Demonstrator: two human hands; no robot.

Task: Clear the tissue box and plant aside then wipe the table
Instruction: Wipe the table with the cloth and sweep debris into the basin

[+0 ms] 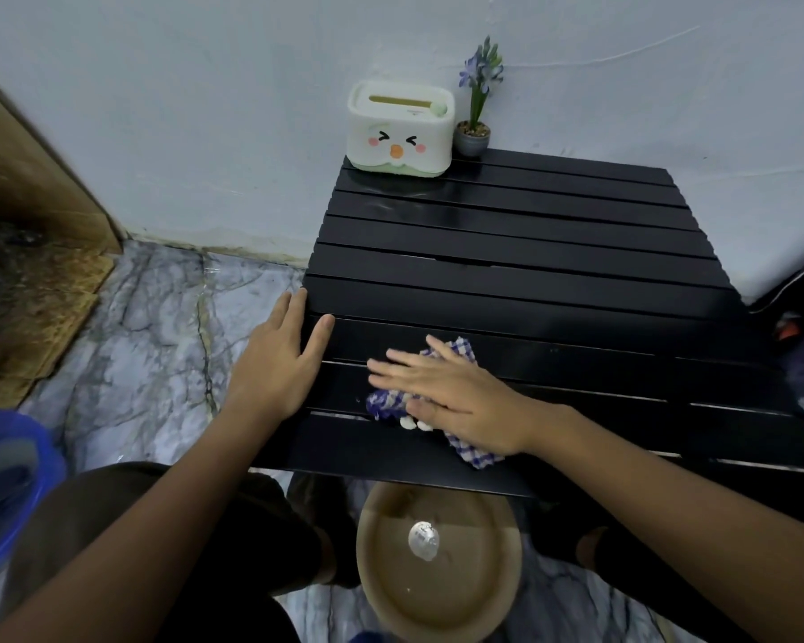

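One tissue box [399, 128], white with a little squinting face on its front, stands at the far left corner of my black slatted desk [553, 252]. Just to its right, at the back edge by the wall [205, 109], is one potted plant [474, 118], a small grey pot with a stem of purple flowers.

My right hand [446, 394] lies flat on one blue-and-white checked cloth [476, 452] near the front edge of the desk, fingers straight and spread, pointing left, palm pressing the cloth down. The cloth shows beyond my fingers and below my wrist. Two small white bits [414, 425] lie on the desk at the cloth's near edge.

My left hand [282, 359] rests open at the desk's left edge, thumb on the slats, the other fingers straight along the side.

Below the front edge, one round brown bowl [439, 591] sits on the marble floor [159, 317] between my knees. A blue plastic container [5, 494] shows at the far left.
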